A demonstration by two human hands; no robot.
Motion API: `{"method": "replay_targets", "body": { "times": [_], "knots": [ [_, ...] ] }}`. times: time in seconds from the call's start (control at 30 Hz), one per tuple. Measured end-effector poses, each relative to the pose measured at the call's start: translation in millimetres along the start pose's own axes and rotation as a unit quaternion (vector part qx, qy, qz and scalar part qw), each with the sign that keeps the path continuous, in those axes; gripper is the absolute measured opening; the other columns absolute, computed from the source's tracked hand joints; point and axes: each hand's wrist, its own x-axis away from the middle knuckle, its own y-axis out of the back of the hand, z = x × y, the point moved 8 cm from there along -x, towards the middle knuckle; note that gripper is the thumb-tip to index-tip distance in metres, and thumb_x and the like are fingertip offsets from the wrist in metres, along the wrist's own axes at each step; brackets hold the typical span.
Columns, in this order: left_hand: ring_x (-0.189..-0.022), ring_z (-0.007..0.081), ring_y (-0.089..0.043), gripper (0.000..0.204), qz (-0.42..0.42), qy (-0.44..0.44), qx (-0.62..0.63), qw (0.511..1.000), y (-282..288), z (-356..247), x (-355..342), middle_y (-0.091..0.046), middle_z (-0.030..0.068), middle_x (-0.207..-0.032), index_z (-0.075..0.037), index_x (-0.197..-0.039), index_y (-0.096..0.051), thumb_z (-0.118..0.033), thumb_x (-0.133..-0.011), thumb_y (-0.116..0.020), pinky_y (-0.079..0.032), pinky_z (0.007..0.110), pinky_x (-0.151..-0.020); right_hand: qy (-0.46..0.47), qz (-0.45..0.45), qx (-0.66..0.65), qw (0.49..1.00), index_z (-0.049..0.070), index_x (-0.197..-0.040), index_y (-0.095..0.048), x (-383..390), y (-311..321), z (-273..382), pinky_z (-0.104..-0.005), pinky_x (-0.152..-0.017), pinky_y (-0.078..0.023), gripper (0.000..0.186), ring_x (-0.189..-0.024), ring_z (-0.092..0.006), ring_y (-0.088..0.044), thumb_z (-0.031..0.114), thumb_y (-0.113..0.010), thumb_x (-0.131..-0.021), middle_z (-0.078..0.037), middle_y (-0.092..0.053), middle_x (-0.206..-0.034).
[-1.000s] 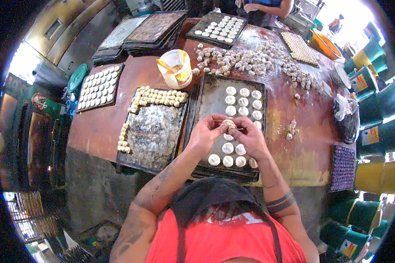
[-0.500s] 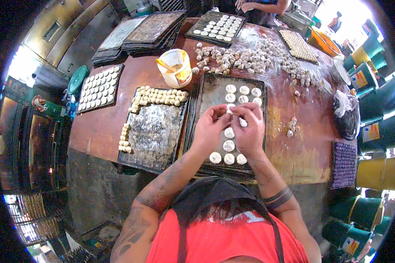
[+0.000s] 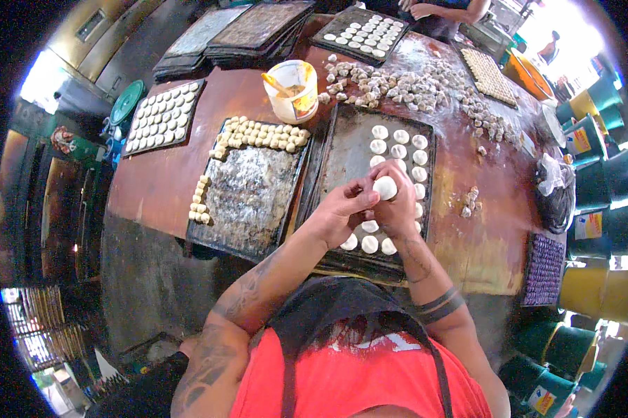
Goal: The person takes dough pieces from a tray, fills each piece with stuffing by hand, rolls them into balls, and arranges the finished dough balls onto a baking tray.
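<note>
A smooth white dough ball (image 3: 384, 187) is held between my hands, above the dark baking tray (image 3: 342, 150) in front of me. My right hand (image 3: 399, 202) curls around its far and right side. My left hand (image 3: 347, 207) is closed, thumb and fingertips against the ball's left edge; whatever lies under those fingers is hidden. Flattened white dough rounds (image 3: 400, 136) stand in rows on the tray, some of them covered by my hands. To the left, a floured tray (image 3: 248, 191) carries small yellowish balls (image 3: 265, 132) along its far and left edges.
A white bucket (image 3: 291, 104) with an orange-handled tool stands beyond the trays. Brown floured lumps (image 3: 411, 83) are scattered at the far right. More filled trays (image 3: 162, 117) and stacked trays (image 3: 255, 31) line the table's edges. Another person's hand (image 3: 425, 10) shows at the far side.
The dough between my fingertips has turned and now shows a smooth round face. Both hands have come slightly nearer to me. The whole view has shifted a little.
</note>
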Motion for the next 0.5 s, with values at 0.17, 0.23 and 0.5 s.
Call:
{"method": "replay_targets", "body": {
  "times": [0.17,0.23,0.5],
  "knots": [
    [-0.093,0.0202,-0.072,0.026,-0.19,-0.181,-0.223,0.939,40,-42,28,-0.073,0.0116,-0.11,0.0,-0.121,-0.065,-0.004,-0.096,-0.068,-0.059,0.033,-0.079,-0.248,0.014,-0.237,0.939,0.001,-0.13,-0.057,50,-51,-66,-0.0373,-0.089,-0.056,0.062,-0.111,-0.0239,-0.065,0.021,-0.088,-0.08,-0.015,-0.066,-0.118],
    [-0.097,0.0224,-0.073,0.029,-0.208,-0.196,-0.467,0.837,47,-38,46,-0.074,0.0145,-0.112,0.0,-0.122,-0.065,-0.012,-0.096,-0.069,-0.058,0.035,-0.084,-0.325,0.021,-0.271,0.906,0.0,-0.122,-0.067,60,-59,-79,-0.038,-0.088,-0.057,0.047,-0.101,-0.0261,-0.071,0.024,-0.083,-0.085,-0.014,-0.073,-0.107],
    [-0.129,0.0327,-0.059,0.063,-0.255,-0.158,-0.519,0.801,145,-32,69,-0.061,0.0219,-0.138,0.003,-0.144,-0.051,-0.015,-0.09,-0.076,-0.045,0.04,-0.112,-0.205,0.332,0.139,0.91,0.006,-0.108,-0.076,84,-125,-68,-0.0476,-0.098,-0.053,0.029,-0.111,-0.0359,-0.069,0.022,-0.07,-0.085,-0.018,-0.075,-0.112]
  ]
}}
